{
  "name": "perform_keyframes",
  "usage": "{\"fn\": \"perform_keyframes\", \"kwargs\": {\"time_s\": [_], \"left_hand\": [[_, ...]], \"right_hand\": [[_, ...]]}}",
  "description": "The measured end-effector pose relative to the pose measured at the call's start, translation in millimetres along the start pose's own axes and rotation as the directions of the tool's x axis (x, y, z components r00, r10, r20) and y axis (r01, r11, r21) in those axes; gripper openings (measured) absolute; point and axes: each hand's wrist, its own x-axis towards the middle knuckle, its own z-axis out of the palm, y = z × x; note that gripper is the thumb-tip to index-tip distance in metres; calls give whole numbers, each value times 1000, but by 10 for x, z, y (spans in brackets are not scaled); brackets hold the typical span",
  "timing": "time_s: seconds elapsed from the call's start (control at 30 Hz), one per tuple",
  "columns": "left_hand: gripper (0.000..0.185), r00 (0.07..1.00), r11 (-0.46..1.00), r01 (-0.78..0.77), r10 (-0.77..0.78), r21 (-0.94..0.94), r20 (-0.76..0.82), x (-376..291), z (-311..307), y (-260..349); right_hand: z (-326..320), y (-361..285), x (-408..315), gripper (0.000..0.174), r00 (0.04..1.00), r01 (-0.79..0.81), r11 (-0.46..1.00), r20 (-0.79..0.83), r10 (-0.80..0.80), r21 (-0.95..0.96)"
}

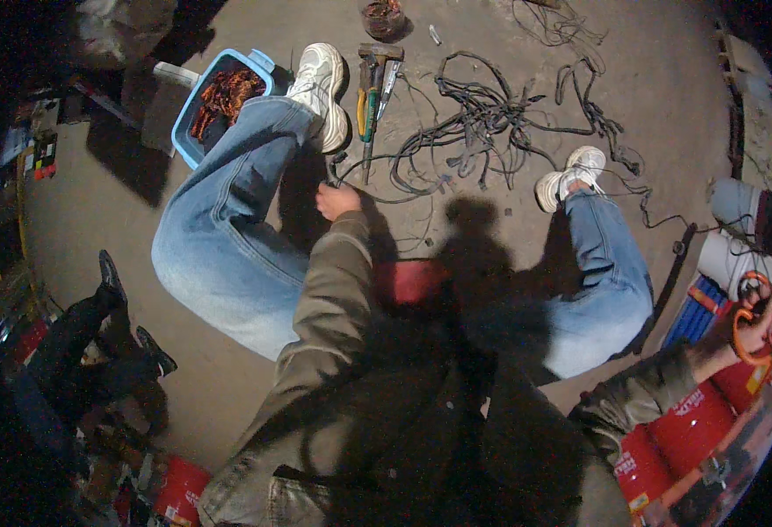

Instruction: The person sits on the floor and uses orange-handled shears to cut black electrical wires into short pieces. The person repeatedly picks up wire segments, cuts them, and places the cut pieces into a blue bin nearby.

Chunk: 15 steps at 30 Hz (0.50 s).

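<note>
My left hand [338, 201] is low between my legs, gripping the end of a black cable [333, 172]. That cable appears to run into the tangle of black cables [484, 112] on the concrete floor. Out at the far right, my right hand [760, 315] is closed around an orange looped item [748, 336]; whether it is cord or tool handles I cannot tell. Ahead of my left hand lie a hammer [372, 85] with a green handle, a yellow-handled tool [361, 102] and a slim silver tool [390, 85].
By my left shoe stands a blue plastic tub [183, 105] with copper wire [227, 95] inside. A round container [384, 23] holds more scraps. Red metal containers [689, 421] and a blue ribbed item [692, 313] are at right. Another person's legs [96, 323] extend at left.
</note>
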Motion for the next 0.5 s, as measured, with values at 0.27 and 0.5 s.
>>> {"fn": "perform_keyframes", "kwargs": {"time_s": [0.27,0.5], "left_hand": [[58,923,970,-169,218,-174,318,455,290,-135],[36,972,967,96,-41,-235,231,-19,76,258]], "right_hand": [[1204,78,-473,17,668,-690,227,485,565,687],[1289,-643,-460,27,591,-805,398,657,468,440]]}}
